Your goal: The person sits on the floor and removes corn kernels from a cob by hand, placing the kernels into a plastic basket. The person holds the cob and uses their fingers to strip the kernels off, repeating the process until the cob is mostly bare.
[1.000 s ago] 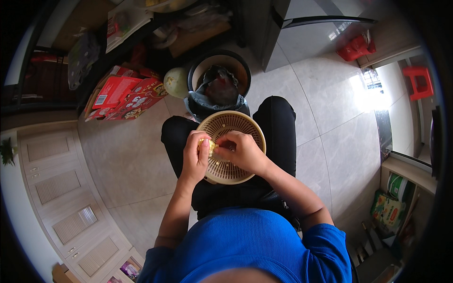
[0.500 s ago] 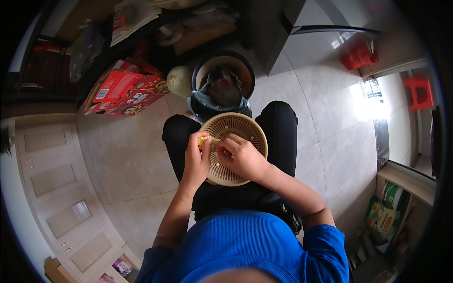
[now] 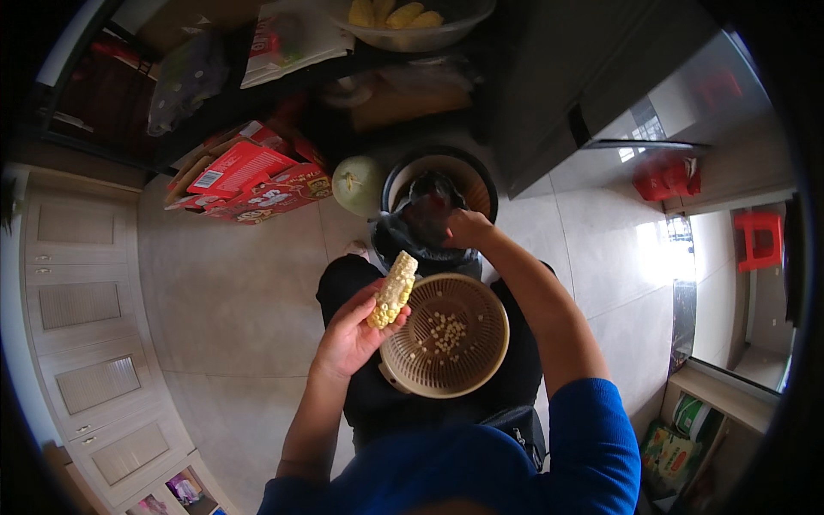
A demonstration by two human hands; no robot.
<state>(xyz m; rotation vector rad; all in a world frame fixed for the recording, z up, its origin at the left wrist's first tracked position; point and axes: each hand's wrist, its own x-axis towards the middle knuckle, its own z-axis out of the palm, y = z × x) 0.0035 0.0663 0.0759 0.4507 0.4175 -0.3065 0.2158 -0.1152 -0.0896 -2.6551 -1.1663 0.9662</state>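
Left hand point(image 3: 345, 339) clamps a corn cob point(image 3: 395, 290) above the basket's point(image 3: 493, 354) left rim; right hand point(image 3: 469, 229), finger closure unclear, crosses the bin's point(image 3: 475, 182) near edge, melon point(image 3: 355, 185) alongside.

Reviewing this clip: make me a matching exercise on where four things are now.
1. Corn cob
2. Loose corn kernels
3. Right hand
4. Red plastic stool

A. Near the picture's right edge
B. In the slotted tan basket
C. At the black-rimmed bin
D. Held in the left hand

Pairs: 1-D, 2-B, 3-C, 4-A
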